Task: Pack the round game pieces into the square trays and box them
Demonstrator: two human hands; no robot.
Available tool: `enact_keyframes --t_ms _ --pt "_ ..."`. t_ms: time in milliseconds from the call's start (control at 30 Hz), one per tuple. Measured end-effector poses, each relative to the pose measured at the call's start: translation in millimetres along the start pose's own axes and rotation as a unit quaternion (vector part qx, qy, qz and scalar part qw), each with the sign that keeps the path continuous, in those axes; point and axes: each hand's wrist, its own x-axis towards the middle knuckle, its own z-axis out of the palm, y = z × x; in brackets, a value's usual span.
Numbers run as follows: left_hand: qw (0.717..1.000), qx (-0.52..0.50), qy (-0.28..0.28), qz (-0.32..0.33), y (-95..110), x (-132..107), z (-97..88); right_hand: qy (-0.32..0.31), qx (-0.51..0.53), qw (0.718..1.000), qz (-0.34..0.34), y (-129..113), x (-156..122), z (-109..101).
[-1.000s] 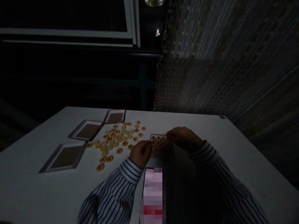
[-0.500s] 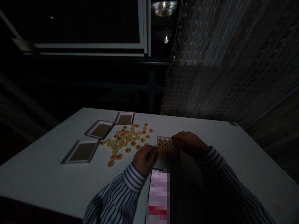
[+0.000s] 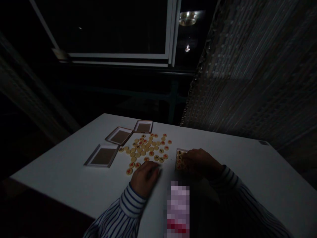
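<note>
My right hand (image 3: 200, 161) lies over the right part of a small shallow box (image 3: 177, 165) on the white table. Its fingers bend down onto rows of round Chinese chess pieces (image 3: 179, 158) in the box. Dark shadow hides the fingertips and anything they pinch. To the left, apart from the box, hovers my left hand (image 3: 145, 177), its fingers loosely curled and slightly blurred. Thumb and forefinger look apart, with nothing seen between them. Just beyond it are scattered loose chess pieces (image 3: 143, 148), some showing red or dark characters, others plain side up.
Three shallow trays, a near one (image 3: 101, 156), a middle one (image 3: 119, 136) and a far one (image 3: 143, 126), lie left of and behind the loose pieces. A lit phone (image 3: 178, 205), pixelated, lies nearest me. A beaded curtain (image 3: 223, 82) hangs beyond the table's right side.
My left hand has left the box's edge and moved left toward the loose pieces. My right hand now covers more of the box. The view has shifted, so the table sits farther right.
</note>
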Motion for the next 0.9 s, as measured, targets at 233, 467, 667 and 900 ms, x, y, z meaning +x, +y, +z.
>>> enact_keyframes --t_ms 233,467,667,900 --pt "0.996 0.066 0.057 -0.026 -30 -10 -22.5 -0.004 0.017 1.000 -0.013 -24 22 -13" --pt "0.980 0.130 0.128 -0.081 -62 -15 -39.3 -0.003 0.001 0.999 -0.031 -46 39 -14" --pt "0.973 0.173 0.119 -0.100 -76 -15 -46.1 -0.007 -0.036 0.997 -0.072 -63 56 -7" --pt "0.966 0.199 0.096 -0.135 -84 -18 -39.7 -0.021 -0.037 0.994 -0.101 -86 65 5"
